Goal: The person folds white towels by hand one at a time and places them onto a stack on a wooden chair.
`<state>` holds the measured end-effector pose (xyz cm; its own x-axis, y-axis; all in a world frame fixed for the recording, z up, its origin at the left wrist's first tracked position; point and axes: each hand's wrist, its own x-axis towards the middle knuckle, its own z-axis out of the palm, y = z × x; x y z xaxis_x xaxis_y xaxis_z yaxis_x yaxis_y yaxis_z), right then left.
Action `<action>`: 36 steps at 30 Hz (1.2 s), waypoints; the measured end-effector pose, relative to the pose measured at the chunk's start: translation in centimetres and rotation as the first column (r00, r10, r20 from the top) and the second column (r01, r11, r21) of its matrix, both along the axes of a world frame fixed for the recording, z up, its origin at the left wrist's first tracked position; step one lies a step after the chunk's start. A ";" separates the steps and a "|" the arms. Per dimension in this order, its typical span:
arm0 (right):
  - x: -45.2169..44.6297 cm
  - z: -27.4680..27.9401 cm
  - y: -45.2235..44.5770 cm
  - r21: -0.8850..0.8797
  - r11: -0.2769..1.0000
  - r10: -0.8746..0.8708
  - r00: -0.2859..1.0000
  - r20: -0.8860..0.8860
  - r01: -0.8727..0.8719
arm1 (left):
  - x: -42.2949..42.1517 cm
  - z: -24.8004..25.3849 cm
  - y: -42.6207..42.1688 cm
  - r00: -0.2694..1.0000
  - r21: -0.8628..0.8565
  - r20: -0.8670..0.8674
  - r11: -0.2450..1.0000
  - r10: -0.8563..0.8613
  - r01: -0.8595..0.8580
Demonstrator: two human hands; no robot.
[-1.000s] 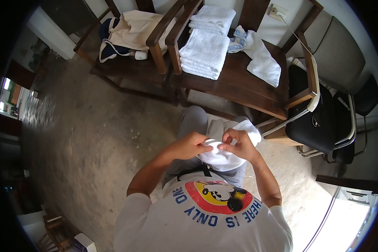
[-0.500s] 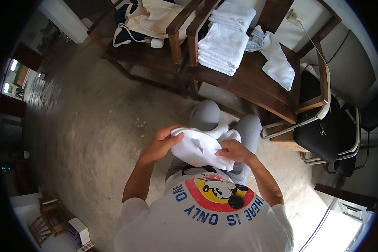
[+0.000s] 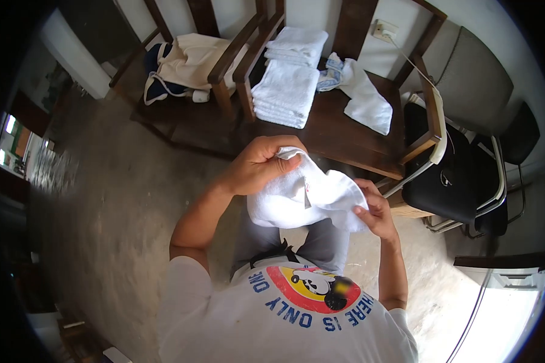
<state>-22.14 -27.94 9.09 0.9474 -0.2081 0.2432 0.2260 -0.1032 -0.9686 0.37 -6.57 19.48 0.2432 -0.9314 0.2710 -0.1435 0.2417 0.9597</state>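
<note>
A white towel (image 3: 278,202) hangs in loose folds between my two hands, above my lap. My left hand (image 3: 269,162) pinches its upper left edge, thumb on top. At the towel's right edge, my right hand (image 3: 375,209) grips the cloth between thumb and fingers. A small label (image 3: 307,193) shows on the towel's face between the hands. Beyond, on the wooden bench seat, lies a stack of folded white towels (image 3: 286,91). To its right rests a loose white cloth (image 3: 367,100) beside a blue-and-white patterned cloth (image 3: 331,74).
A cream and navy garment (image 3: 194,60) lies on the left wooden chair. Black chairs with metal frames (image 3: 442,181) stand to the right. A cord runs from a wall socket (image 3: 385,30) past the bench's armrest. Concrete floor (image 3: 121,212) spreads to the left.
Both hands have lifted the towel up and away from my lap, and it now hangs more loosely. The view has shifted, with the bench appearing lower and further left.
</note>
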 end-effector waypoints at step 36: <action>1.9 8.3 -3.0 -0.682 0.646 -0.175 0.936 0.305 0.343 | 6.5 0.8 6.0 0.832 -0.122 0.125 0.841 0.540 -0.527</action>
